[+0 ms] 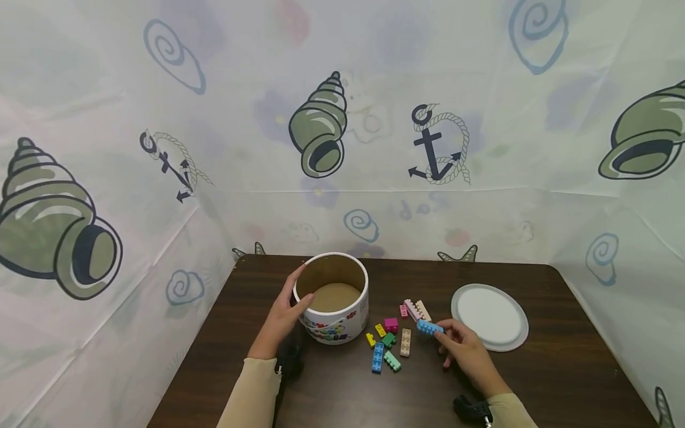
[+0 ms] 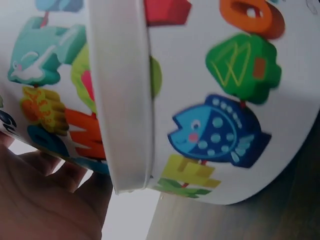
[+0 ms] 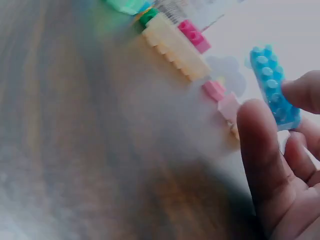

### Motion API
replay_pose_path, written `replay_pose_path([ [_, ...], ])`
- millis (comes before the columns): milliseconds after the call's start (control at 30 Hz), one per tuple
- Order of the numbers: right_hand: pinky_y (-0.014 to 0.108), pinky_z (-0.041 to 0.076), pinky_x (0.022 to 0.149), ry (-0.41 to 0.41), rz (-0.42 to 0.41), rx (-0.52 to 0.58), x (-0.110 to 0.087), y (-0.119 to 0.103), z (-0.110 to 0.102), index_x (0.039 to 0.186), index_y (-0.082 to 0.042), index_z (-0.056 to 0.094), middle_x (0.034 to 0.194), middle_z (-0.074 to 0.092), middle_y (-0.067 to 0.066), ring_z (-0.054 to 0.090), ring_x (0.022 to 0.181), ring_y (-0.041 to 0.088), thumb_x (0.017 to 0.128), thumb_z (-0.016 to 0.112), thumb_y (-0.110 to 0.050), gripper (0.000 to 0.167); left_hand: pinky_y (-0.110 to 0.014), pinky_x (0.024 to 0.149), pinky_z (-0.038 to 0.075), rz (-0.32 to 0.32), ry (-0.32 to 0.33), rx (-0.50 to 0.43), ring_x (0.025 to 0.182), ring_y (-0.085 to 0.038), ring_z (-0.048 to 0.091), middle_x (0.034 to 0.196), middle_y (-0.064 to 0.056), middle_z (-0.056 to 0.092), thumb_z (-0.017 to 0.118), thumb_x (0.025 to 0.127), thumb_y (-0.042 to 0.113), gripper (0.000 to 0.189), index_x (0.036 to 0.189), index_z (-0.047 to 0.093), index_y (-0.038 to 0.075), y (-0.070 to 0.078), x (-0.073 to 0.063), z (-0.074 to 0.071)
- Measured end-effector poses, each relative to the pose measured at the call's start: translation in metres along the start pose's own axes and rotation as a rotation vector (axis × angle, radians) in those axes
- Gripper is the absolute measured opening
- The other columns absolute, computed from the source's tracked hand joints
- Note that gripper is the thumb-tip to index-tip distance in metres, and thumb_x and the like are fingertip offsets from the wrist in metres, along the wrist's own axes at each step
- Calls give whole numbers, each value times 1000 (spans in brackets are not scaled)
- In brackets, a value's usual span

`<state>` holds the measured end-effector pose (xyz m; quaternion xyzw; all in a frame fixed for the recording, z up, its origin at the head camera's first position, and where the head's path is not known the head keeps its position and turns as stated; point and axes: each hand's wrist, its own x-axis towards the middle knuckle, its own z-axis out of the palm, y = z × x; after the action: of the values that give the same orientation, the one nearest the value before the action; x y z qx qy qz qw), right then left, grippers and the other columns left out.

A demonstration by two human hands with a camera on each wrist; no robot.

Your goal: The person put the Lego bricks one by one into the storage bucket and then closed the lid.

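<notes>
A white round bucket (image 1: pixel 334 324) with colourful printed pictures stands on the left part of the table, and its inside looks bare. My left hand (image 1: pixel 282 318) grips its left rim; in the left wrist view the fingers (image 2: pixel 75 185) curve against the printed wall. Between thumb and fingers, my right hand (image 1: pixel 464 351) pinches a light blue toy brick (image 1: pixel 430 327), whose studs face the camera in the right wrist view. Loose bricks lie between the hands, among them a blue brick (image 1: pixel 377 358), a beige brick (image 1: pixel 405 343), a magenta brick (image 1: pixel 391 325) and a pale green brick (image 1: pixel 392 361).
A round white lid (image 1: pixel 489 317) lies flat just beyond my right hand. Pink and cream bricks (image 1: pixel 412 310) sit near the lid's left side. The dark wooden table (image 1: pixel 342 398) is backed by a patterned white cloth (image 1: pixel 257 220).
</notes>
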<state>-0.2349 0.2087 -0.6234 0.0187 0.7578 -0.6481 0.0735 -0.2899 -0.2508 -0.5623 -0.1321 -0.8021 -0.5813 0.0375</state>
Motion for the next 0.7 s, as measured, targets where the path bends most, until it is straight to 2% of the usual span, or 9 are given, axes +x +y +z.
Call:
replay_pose_path([
  [100, 41, 63, 63, 3, 10, 105, 0, 0, -3, 134, -1, 63, 109, 68, 23, 71, 86, 24, 105, 74, -28, 41, -73, 119, 36, -8, 12, 5, 158, -47, 37, 178, -9, 31, 72, 106, 32, 78, 171, 29, 37, -1, 0, 0],
  [200, 41, 64, 66, -16, 19, 138, 1, -1, -4, 138, 0, 60, 117, 69, 24, 73, 93, 23, 107, 70, -31, 45, -73, 120, 35, -5, 22, -1, 159, -45, 35, 178, -8, 30, 71, 106, 33, 75, 170, 31, 37, -3, 2, 0],
  [433, 36, 62, 64, -48, -5, 136, 1, -2, -5, 147, -4, 56, 111, 63, 19, 67, 82, 21, 111, 63, -31, 45, -75, 126, 22, 13, 28, -74, 163, -41, 28, 179, -7, 27, 68, 108, 25, 70, 168, 32, 33, -9, 4, 2],
  [700, 35, 62, 64, -58, -28, 151, 0, 2, -11, 144, -5, 63, 114, 65, 20, 70, 84, 19, 111, 63, -33, 43, -75, 125, 20, 9, 24, -111, 161, -46, 28, 179, -10, 25, 66, 108, 23, 72, 169, 29, 30, -8, 3, 8],
])
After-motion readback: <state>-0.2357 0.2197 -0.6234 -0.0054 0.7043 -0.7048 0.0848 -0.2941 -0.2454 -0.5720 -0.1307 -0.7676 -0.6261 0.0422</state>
